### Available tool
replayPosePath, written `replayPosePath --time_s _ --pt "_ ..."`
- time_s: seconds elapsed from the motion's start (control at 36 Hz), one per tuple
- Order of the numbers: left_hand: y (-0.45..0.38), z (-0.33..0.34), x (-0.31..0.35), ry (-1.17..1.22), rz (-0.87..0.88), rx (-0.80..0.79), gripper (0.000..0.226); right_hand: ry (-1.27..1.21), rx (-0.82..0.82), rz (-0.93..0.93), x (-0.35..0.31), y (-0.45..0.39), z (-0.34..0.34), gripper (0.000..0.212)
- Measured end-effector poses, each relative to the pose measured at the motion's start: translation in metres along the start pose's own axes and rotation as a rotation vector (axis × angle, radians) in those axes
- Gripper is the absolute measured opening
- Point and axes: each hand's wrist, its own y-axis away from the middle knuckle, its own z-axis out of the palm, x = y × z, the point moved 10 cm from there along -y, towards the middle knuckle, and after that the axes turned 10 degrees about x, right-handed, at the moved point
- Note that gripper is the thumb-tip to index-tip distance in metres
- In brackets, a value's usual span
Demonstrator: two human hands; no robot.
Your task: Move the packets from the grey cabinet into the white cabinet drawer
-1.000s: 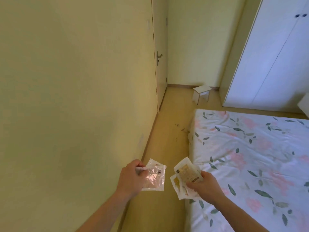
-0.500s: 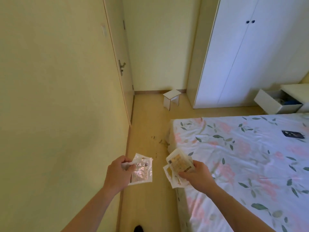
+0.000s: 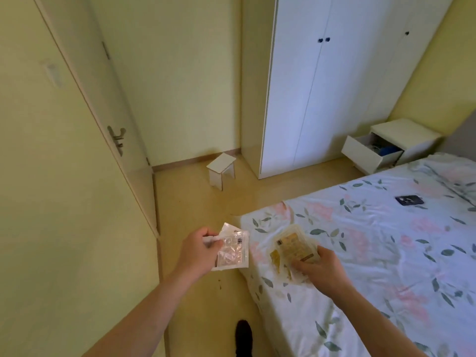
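My left hand [image 3: 197,249] grips clear plastic packets [image 3: 233,251] by their left edge, held over the floor beside the bed corner. My right hand [image 3: 318,270] holds several yellowish packets [image 3: 292,247] fanned upward over the bed's near corner. The small white cabinet [image 3: 403,134] stands far right by the bed head, its drawer [image 3: 365,157] pulled open with blue and dark items inside. The grey cabinet is not in view.
A bed [image 3: 373,253] with a floral sheet fills the right, with a dark flat object [image 3: 409,200] lying on it. A tall white wardrobe [image 3: 332,81] stands behind. A small white stool [image 3: 222,170] sits on the floor by the corner. A closed door [image 3: 103,119] is left.
The view has swung right, bringing the wardrobe, the white cabinet and its open drawer into sight. Both hands keep the same hold on their packets.
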Motion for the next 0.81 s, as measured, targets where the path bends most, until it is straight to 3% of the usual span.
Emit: replayPosePath --time_s 0.14,0.58,0.81 --pt "-0.111 0.013 0.008 0.013 0.017 -0.03 0.01 -0.044 0.038 0.029 -0.046 -0.086 0.031 0.013" --pt "-0.432 -0.016 0.028 0.024 -0.012 0.032 0.006 -0.046 -0.071 -0.076 -0.25 -0.362 0.173 0.019" --pt "-0.604 0.008 0.037 -0.02 0.07 -0.065 0.01 -0.137 0.052 0.009 -0.3 -0.469 0.225 0.021"
